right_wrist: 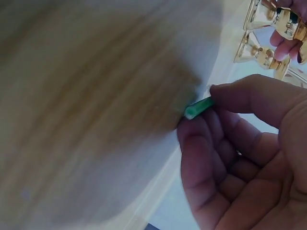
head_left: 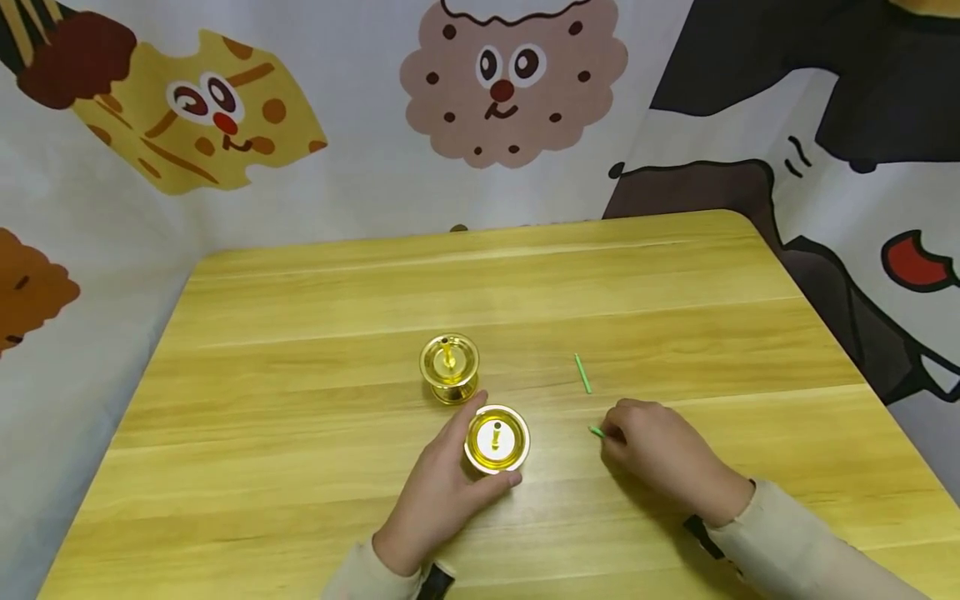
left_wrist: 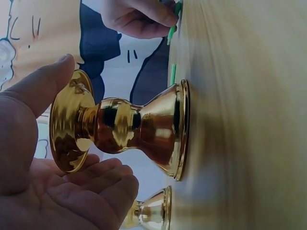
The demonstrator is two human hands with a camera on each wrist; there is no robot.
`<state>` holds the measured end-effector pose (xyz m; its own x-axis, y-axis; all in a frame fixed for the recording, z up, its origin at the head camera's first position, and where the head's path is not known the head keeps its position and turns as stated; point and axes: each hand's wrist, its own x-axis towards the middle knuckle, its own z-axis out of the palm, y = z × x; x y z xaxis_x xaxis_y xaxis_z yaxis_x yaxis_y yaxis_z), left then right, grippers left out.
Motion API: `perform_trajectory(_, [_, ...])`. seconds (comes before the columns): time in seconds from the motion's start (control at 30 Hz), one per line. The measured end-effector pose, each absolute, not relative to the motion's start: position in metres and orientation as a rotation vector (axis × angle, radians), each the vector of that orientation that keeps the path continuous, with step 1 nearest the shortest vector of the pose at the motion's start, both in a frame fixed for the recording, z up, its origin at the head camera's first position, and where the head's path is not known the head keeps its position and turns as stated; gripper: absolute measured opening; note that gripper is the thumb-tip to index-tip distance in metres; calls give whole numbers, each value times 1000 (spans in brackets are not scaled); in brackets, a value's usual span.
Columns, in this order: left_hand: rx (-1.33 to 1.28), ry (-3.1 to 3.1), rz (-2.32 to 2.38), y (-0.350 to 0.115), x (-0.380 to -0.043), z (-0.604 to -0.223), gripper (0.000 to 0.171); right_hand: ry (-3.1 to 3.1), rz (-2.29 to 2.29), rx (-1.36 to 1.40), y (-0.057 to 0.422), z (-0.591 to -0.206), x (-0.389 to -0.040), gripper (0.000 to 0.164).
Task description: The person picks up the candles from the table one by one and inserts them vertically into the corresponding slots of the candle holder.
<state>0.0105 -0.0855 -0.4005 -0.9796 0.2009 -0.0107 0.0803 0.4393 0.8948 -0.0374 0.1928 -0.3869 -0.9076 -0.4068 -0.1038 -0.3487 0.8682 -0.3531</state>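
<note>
My left hand [head_left: 442, 483] holds a gold candlestick [head_left: 497, 442] by its dish, thumb on one side of the rim and fingers on the other. In the left wrist view the candlestick's base [left_wrist: 165, 129] stands on the tabletop. A short post rises from a white disc in its dish. Just behind and to the left stands a second gold candlestick [head_left: 450, 367], upright. My right hand [head_left: 667, 450] pinches a thin green candle [right_wrist: 199, 108] between thumb and fingers, low over the table, with most of it hidden. Another thin green candle [head_left: 582, 373] lies beyond that hand.
The wooden table [head_left: 300, 333] has a rounded far right corner. Behind and beside it hangs a white cloth [head_left: 360, 125] printed with cartoon figures. Dark bands show at both sleeve cuffs [head_left: 757, 517].
</note>
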Motion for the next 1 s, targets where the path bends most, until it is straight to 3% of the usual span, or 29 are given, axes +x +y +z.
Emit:
perform_trajectory(0.17, [263,2563,1607,-87,9,-401,93,2888,-587,-573,194,-386,-37,5])
perform_trajectory(1.0, [266,2545,1629,-89,8,-401,92,2813,-1294,-722,170,-380,-30,22])
